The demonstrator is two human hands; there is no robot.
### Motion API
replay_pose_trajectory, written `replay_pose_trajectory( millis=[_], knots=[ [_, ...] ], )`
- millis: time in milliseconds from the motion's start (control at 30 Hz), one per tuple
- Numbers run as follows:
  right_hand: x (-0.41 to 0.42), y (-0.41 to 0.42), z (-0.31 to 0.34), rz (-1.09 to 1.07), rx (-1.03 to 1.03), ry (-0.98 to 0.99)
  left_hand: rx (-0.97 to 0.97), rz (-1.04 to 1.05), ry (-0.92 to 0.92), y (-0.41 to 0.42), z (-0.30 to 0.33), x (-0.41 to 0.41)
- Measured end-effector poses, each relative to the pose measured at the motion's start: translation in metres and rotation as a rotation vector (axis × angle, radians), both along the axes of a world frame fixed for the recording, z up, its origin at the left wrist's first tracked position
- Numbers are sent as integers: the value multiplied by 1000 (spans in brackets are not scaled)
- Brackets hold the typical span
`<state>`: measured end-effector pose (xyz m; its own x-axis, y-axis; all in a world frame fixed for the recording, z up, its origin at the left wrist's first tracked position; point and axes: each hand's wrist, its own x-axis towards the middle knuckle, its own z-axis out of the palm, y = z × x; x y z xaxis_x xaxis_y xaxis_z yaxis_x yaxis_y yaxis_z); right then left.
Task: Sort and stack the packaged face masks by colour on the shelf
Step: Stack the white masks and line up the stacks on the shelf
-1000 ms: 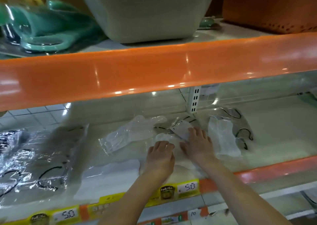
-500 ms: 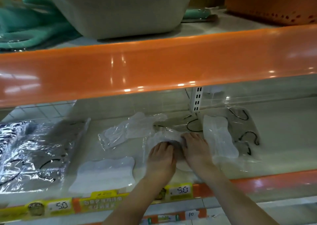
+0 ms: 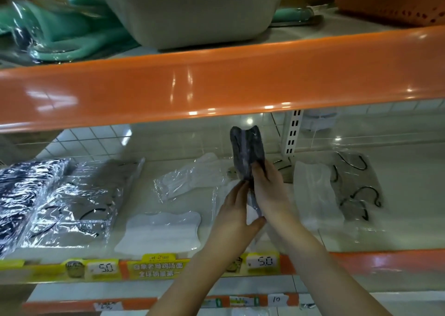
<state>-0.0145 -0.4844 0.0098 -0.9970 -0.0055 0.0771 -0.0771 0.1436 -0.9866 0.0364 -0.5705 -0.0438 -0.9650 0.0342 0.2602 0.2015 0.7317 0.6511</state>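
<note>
A dark grey packaged mask stands upright above the shelf, lifted off it. My right hand grips its lower part, and my left hand holds its bottom end from the left. White packaged masks lie flat on the shelf: one at the front, one behind it, one to the right. A grey mask with black ear loops lies at the right. A grey stack and a black stack sit at the left.
The orange rail of the upper shelf hangs low over the work area. A grey tub and green items stand on that upper shelf. Price labels line the front edge. A slotted upright stands at the back.
Both hands were pressing flat on packages on the shelf; now they have lifted a dark grey mask upright. The camera has tilted and moved closer.
</note>
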Motion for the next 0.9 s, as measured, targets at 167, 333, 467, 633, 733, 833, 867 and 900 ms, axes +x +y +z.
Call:
replay_pose_trajectory(
  millis=[167, 333, 467, 633, 733, 833, 867, 900],
  knots=[
    [13, -16, -1, 25, -211, -156, -47, 62, -2, -13, 1, 13],
    [28, -32, -4, 120, -296, -191, -67, 204, 86, -35, -1, 24],
    [30, -41, -13, 76, -178, -34, -273, 273, 255, -66, 6, 32],
    [33, -50, -31, -22, 271, 235, -479, 291, 393, -120, 14, 39],
    [41, -63, -39, -149, 633, 605, -544, 281, 436, -154, 18, 45],
    [48, -84, -41, -236, 653, 627, -554, 270, 475, -188, 23, 50],
    [47, -89, -40, -240, 645, 638, -550, 274, 483, -199, 25, 52],
    [47, -97, -38, -211, 652, 668, -552, 286, 490, -213, 26, 55]
  ],
)
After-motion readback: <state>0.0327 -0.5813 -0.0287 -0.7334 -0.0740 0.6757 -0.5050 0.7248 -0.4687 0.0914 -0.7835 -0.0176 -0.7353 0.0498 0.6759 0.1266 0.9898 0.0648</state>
